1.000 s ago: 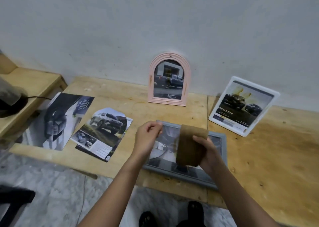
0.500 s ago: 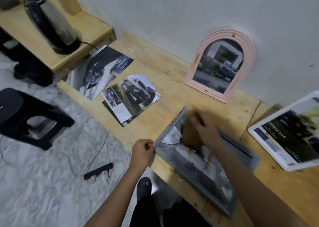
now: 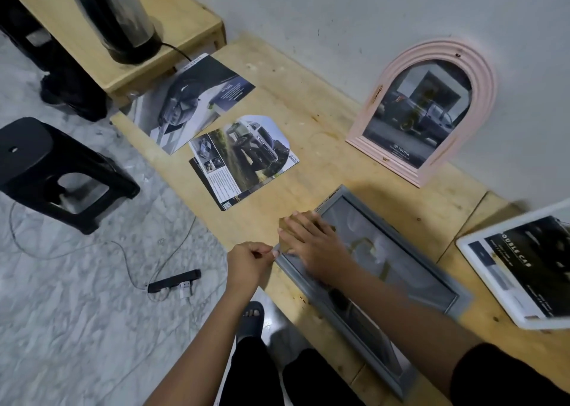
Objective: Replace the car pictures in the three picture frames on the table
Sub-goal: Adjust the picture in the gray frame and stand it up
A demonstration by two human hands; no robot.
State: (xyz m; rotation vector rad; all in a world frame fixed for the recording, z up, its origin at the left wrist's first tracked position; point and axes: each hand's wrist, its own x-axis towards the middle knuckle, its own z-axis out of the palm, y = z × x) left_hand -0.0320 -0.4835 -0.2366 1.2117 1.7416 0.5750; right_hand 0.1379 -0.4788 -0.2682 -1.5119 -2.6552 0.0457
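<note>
A grey picture frame (image 3: pixel 410 285) lies flat on the wooden table (image 3: pixel 311 134), reaching to the front edge. My left hand (image 3: pixel 250 256) pinches its near left corner. My right hand (image 3: pixel 311 240) presses flat on a brown cloth (image 3: pixel 330 227) at that same corner of the glass. A pink arched frame (image 3: pixel 431 109) with a truck picture leans against the wall. A white frame (image 3: pixel 524 270) with a dark car picture lies tilted at the right. Two loose car pictures rest on the table's left part: a dark one (image 3: pixel 200 100) and an arch-cut one (image 3: pixel 243 156).
A kettle (image 3: pixel 114 14) stands on a lower wooden shelf (image 3: pixel 185 20) at the far left, its cord running to the table. On the marble floor are a black stool (image 3: pixel 52 171) and a power strip (image 3: pixel 174 280) with cables. My foot (image 3: pixel 251 319) is beside the table edge.
The view has swung left and down. My right hand slid the cloth from the middle of the grey frame's glass to its left corner. My left hand stayed on that corner.
</note>
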